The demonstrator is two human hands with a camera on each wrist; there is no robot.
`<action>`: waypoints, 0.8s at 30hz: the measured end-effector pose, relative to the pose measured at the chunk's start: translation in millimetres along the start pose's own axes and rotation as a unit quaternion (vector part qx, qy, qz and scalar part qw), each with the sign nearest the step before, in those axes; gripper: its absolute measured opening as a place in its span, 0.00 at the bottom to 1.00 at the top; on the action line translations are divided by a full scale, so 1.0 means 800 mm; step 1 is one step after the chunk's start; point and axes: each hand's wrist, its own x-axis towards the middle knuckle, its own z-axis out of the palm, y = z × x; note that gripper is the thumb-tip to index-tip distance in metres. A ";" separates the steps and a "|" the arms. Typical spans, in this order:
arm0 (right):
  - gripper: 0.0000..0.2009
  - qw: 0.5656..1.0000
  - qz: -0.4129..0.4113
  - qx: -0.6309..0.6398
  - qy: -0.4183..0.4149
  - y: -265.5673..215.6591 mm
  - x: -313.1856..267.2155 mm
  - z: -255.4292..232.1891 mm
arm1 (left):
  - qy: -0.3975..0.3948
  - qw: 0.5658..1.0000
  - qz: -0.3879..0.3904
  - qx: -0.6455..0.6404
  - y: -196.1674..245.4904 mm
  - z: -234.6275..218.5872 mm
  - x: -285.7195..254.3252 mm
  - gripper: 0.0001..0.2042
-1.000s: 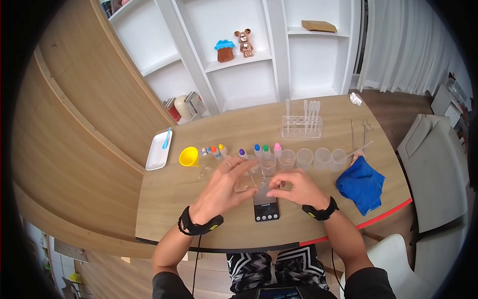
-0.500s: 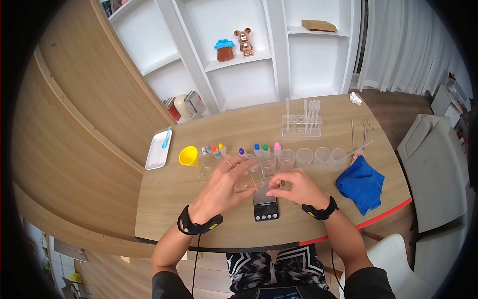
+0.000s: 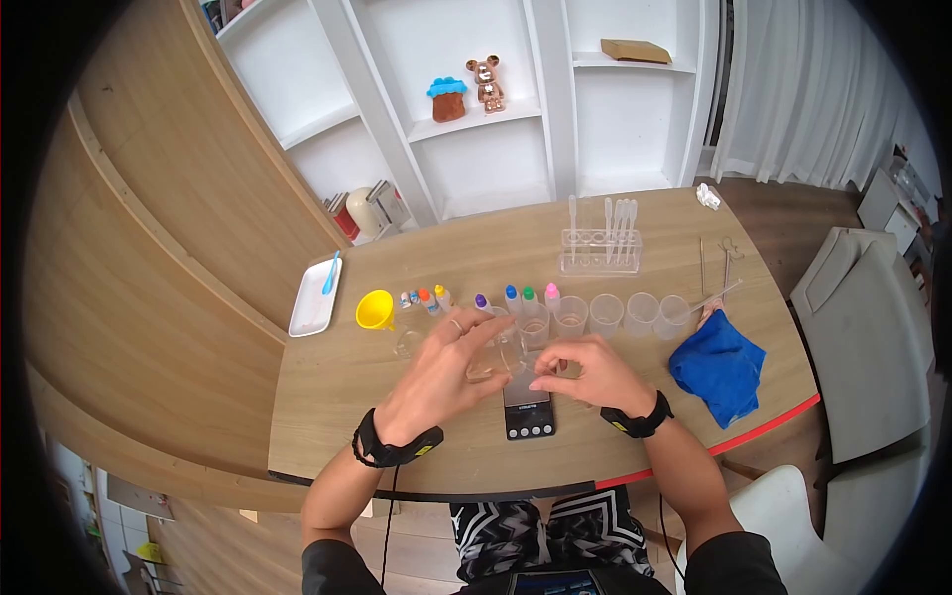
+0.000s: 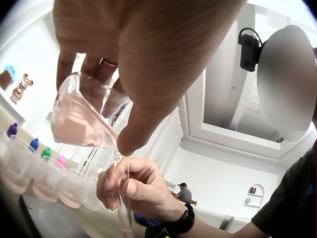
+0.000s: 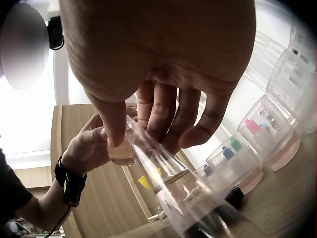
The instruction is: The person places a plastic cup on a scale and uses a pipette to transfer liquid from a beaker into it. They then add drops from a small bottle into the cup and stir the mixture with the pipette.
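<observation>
My left hand grips a clear glass beaker of pale pink liquid, tipped so the liquid runs up to its lower lip. That lip is right at the mouth of a clear conical flask, narrow at the neck and wider below. The fingers and thumb of my right hand pinch the flask's neck. Beneath the hands lies a black digital scale, which the flask's lower part overlaps in the right wrist view. In the head view the hands hide most of both vessels.
Behind the hands stand small colour-capped bottles and several plastic cups, some with pink liquid. A yellow funnel and white tray are left; a blue cloth lies right. A clear rack holds droppers at the back.
</observation>
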 end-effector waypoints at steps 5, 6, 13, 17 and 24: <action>0.12 1.000 -0.005 -0.001 0.002 0.001 0.000 0.001 | 0.001 1.000 0.000 0.000 -0.001 0.001 0.000 0.34; 0.12 1.000 -0.005 -0.001 0.002 0.002 0.000 0.001 | 0.001 1.000 0.001 0.002 -0.001 0.001 0.000 0.34; 0.12 1.000 -0.008 0.000 0.002 0.004 0.000 0.002 | 0.000 1.000 -0.004 -0.005 0.000 0.000 0.000 0.34; 0.12 1.000 -0.006 -0.002 0.001 0.002 0.000 0.002 | 0.001 1.000 -0.003 -0.002 -0.001 0.001 0.000 0.33; 0.12 1.000 -0.007 0.002 -0.001 0.003 0.000 0.002 | -0.001 1.000 -0.005 -0.002 -0.001 0.001 0.000 0.33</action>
